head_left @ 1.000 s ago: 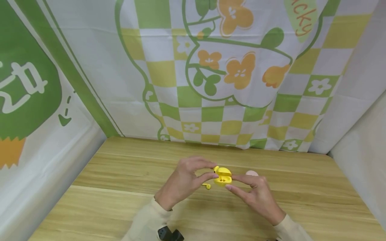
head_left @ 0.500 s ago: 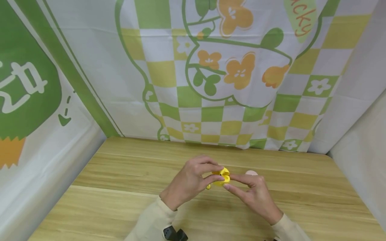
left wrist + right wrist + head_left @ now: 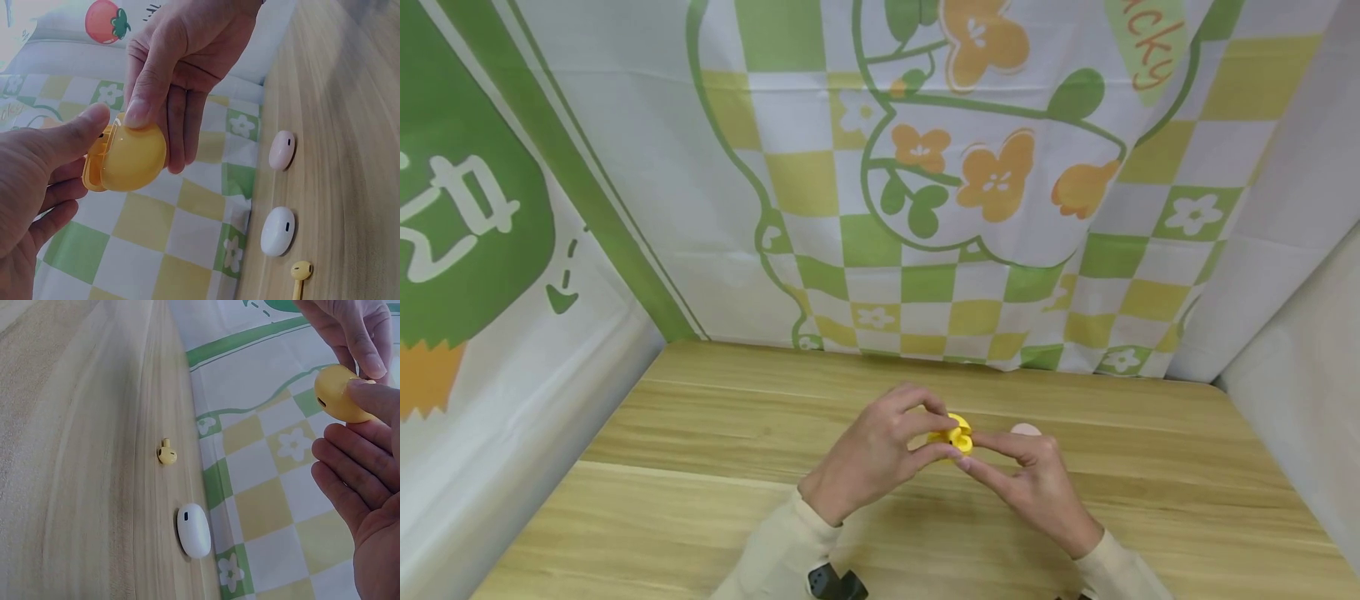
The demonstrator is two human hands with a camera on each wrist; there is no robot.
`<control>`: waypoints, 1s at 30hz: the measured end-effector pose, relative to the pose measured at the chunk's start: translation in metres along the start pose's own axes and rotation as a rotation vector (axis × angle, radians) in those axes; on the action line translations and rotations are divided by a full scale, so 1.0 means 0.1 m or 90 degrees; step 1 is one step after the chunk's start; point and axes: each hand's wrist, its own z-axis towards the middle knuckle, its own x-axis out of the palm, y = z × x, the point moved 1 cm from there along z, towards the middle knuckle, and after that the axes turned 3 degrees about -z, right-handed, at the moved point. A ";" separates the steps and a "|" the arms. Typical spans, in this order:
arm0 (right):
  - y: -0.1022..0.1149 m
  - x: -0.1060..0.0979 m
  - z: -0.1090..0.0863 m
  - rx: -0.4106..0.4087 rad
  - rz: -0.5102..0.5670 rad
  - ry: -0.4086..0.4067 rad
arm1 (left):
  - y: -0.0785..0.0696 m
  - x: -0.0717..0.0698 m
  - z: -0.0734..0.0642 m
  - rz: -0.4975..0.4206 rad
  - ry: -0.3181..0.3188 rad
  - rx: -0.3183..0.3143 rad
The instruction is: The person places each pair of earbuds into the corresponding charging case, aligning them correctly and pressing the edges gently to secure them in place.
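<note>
A yellow earbud case (image 3: 964, 446) stands with its lid raised, held between the thumb and fingers of my right hand (image 3: 1045, 475). Its rounded back (image 3: 134, 159) shows in the left wrist view. From the other side my left hand (image 3: 880, 442) pinches a yellow earbud (image 3: 956, 435) at the case's opening, its thumb and index finger right at the rim. Most of that earbud is hidden by the fingers and the case. A second yellow earbud (image 3: 167, 454) lies on the wooden table, below the hands.
On the table (image 3: 715, 417) lie a white oval case (image 3: 194, 531) and a pink oval case (image 3: 282, 150), in a row with the loose earbud. A checked cloth (image 3: 925, 283) with flowers hangs behind the table's far edge.
My left hand has moved right, bringing the pinched earbud from beside the case to its opening. The right hand has hardly moved, and the loose earbud is now hidden in the head view.
</note>
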 end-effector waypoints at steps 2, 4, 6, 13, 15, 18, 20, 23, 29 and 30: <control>-0.01 0.00 0.00 0.005 -0.002 -0.001 | 0.00 0.00 0.00 -0.002 0.005 -0.005; -0.01 0.00 -0.01 0.007 -0.007 -0.002 | 0.00 0.00 0.00 -0.004 0.007 -0.009; -0.02 0.00 -0.01 0.005 -0.014 -0.004 | 0.00 0.00 -0.01 -0.006 0.008 -0.012; -0.02 -0.02 -0.02 0.032 -0.032 0.004 | 0.03 -0.02 -0.05 -0.070 -0.001 -0.053; -0.02 -0.04 -0.02 0.041 -0.036 0.007 | 0.07 -0.03 -0.08 -0.097 -0.008 -0.084; -0.02 -0.07 -0.03 0.052 -0.036 0.010 | 0.16 -0.03 -0.15 -0.125 -0.013 -0.140; -0.02 -0.08 -0.03 0.056 -0.034 0.005 | 0.23 -0.02 -0.19 -0.143 -0.005 -0.184; -0.03 -0.10 -0.05 0.064 -0.028 -0.006 | 0.34 0.03 -0.28 -0.147 0.015 -0.251; -0.04 -0.13 -0.08 0.092 -0.017 -0.005 | 0.54 0.22 -0.44 -0.139 0.117 -0.355; -0.04 -0.13 -0.08 0.097 -0.017 -0.004 | 0.56 0.25 -0.46 -0.134 0.137 -0.361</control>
